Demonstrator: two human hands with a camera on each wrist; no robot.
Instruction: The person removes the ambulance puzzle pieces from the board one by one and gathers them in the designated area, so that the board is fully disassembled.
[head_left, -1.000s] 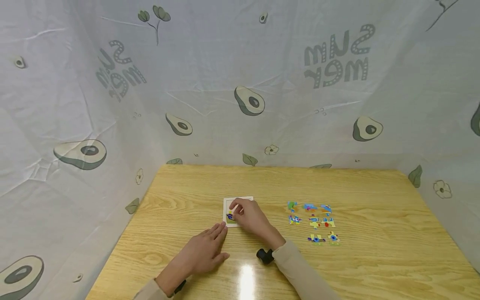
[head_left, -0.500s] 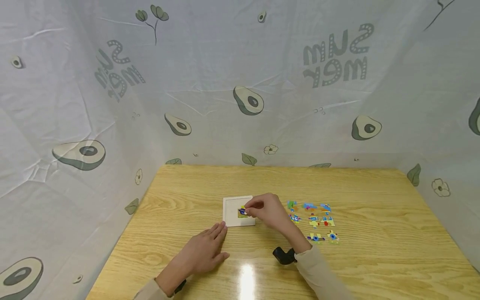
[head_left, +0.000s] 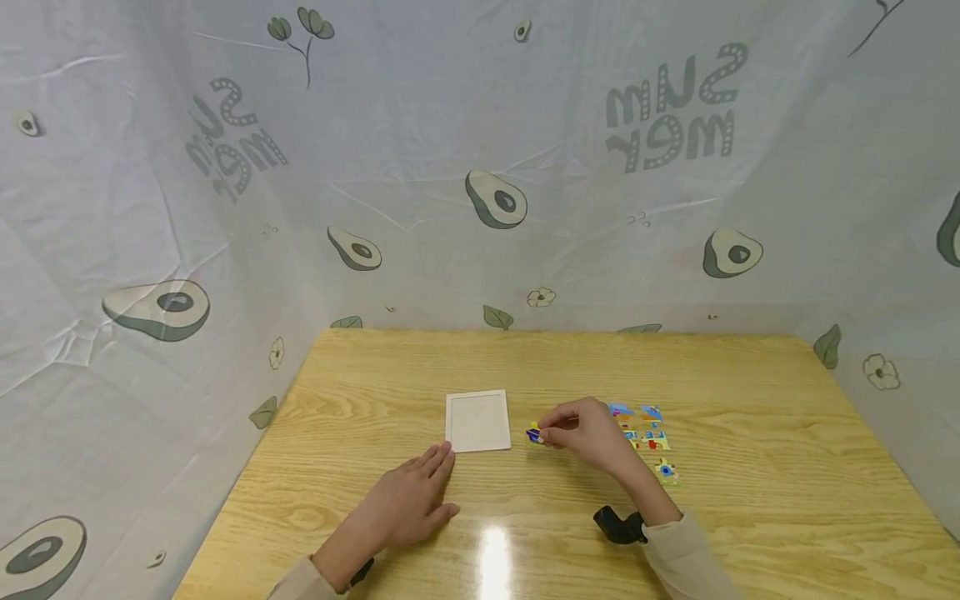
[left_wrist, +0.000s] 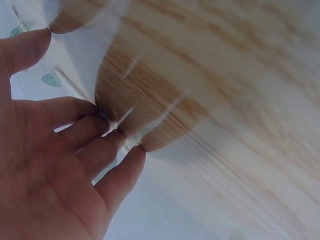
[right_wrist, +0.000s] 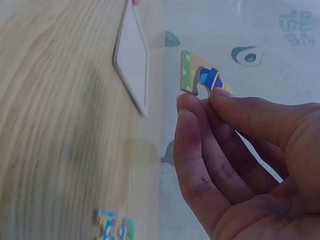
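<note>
Between thumb and fingers my right hand (head_left: 596,437) pinches a jigsaw puzzle piece (right_wrist: 192,75), lifted above the table right of the tray; the piece shows green, tan, blue and yellow. The white puzzle tray (head_left: 480,422) lies flat with a raised rim and a bare inside. My left hand (head_left: 405,500) lies on the table with fingers extended, its fingertips at the tray's near left corner. In the left wrist view its fingers (left_wrist: 92,135) touch the shiny wooden surface.
Several loose colourful puzzle pieces (head_left: 652,440) lie on the wooden table (head_left: 765,467) to the right, partly hidden behind my right hand. A printed white curtain (head_left: 420,167) encloses the table at the back and sides.
My right hand has moved right, carrying the puzzle piece out from over the tray. The tray's inside, partly covered before, now shows bare. My left hand has stayed in place.
</note>
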